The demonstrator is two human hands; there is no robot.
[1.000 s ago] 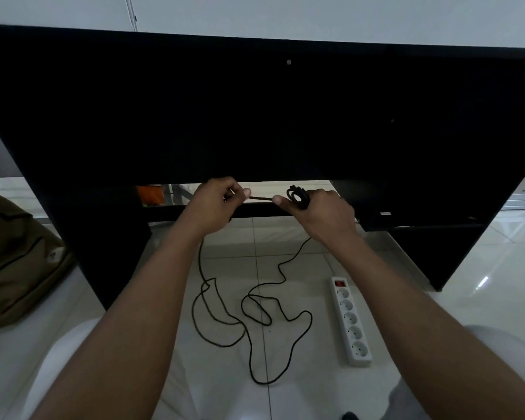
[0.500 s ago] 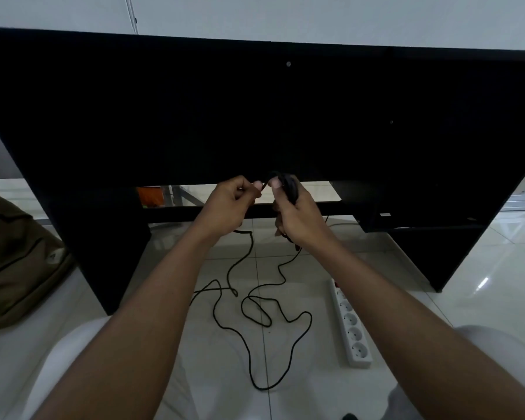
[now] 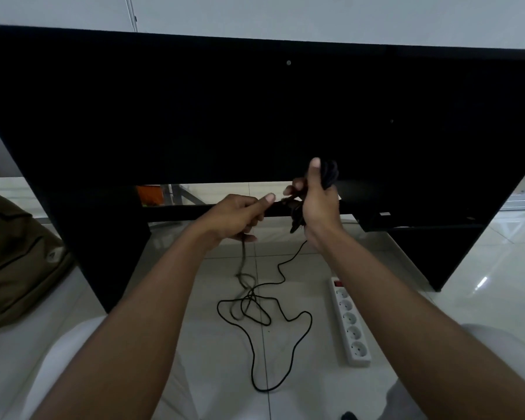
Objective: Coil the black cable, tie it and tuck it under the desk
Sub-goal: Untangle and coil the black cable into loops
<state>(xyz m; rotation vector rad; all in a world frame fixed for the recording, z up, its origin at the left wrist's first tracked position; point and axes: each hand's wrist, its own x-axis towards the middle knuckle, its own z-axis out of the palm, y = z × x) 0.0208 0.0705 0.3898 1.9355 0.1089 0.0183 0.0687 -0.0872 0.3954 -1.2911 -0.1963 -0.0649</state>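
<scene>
Hands work a cable [image 3: 281, 316] before a desk [image 3: 255, 116]

Right hand [image 3: 317, 204] grips a coiled bundle; left hand [image 3: 237, 218] pinches the strand, slack looping across the floor [image 3: 315, 395].

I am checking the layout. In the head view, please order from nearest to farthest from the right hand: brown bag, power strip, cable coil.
1. Cable coil, held in the right hand.
2. Power strip, floor, lower right.
3. Brown bag, far left.
</scene>
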